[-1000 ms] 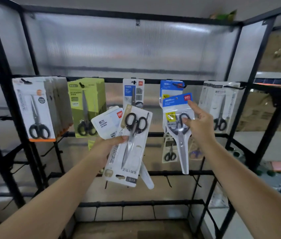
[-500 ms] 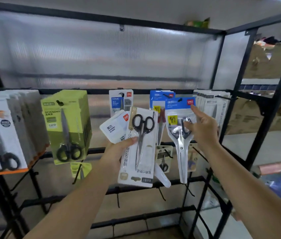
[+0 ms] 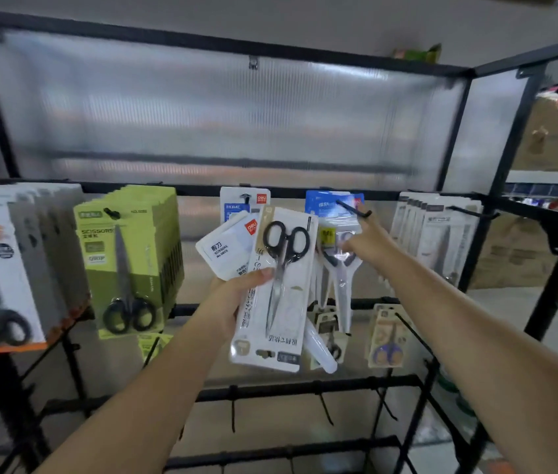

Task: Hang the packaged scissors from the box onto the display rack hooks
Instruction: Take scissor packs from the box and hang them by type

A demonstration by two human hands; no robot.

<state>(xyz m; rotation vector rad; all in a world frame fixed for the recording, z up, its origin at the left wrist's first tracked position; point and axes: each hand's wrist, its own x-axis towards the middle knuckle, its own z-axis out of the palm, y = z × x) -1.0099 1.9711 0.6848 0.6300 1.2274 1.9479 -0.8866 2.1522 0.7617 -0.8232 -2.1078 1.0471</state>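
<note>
We are holding a blue-headed scissors pack (image 3: 334, 234) up against the middle hook (image 3: 353, 209) of the display rack (image 3: 455, 131), its card top sitting level with the hook's upturned tip; whether the hook is passing through the hang hole we cannot tell. Just behind it another blue-topped pack is hanging, and to its left a white "HOME" pack (image 3: 240, 204). Further left, green packs (image 3: 127, 254) and white-and-orange packs (image 3: 0, 268) are crowding their hooks, and white packs (image 3: 436, 234) are hanging to the right. Small packs (image 3: 386, 336) are dangling on the lower rail. The held pack is clear plastic, showing pale blades pointing down. Our right hand (image 3: 368, 242) is pinching it near the handles, forefinger stretching up toward the hook. Our left hand (image 3: 236, 295) is gripping a fan of packs (image 3: 279, 285), thumb pressing across the front one, which is partly covering the hanging stock.
</note>
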